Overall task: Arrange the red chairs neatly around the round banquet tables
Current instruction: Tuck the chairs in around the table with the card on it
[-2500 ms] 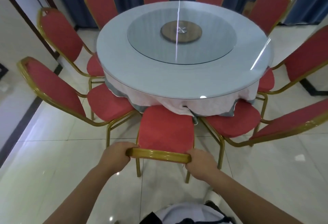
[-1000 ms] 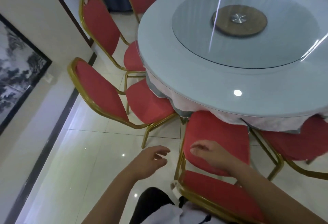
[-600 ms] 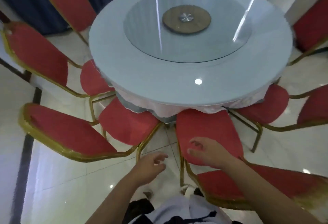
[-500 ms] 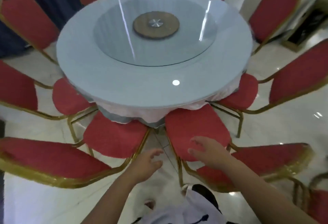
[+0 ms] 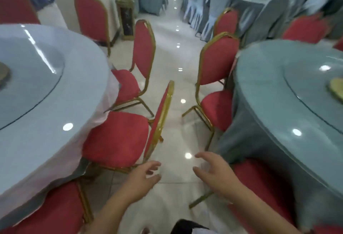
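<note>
I look down an aisle between two round banquet tables. The left round table (image 5: pixel 37 89) has a pale cloth and a glass top; the right round table (image 5: pixel 274 89) has a grey-green cloth. Red chairs with gold frames ring both. The nearest red chair (image 5: pixel 122 137) stands tucked at the left table, its back edge toward me. Another red chair (image 5: pixel 217 70) faces the right table. My left hand (image 5: pixel 143 180) and my right hand (image 5: pixel 215 172) hover above the floor with fingers spread, holding nothing.
More red chairs (image 5: pixel 143 48) line the left table, one (image 5: pixel 91 16) by a white pillar. A dark-and-gold stand (image 5: pixel 127 18) sits beside the pillar. Tables with blue-grey covered chairs (image 5: pixel 213 5) fill the far room. Glossy tiled floor (image 5: pixel 178 63) runs down the aisle.
My view has swung right from the first table to the aisle between two tables. Both hands let go of the chair back earlier and now hang free over the floor.
</note>
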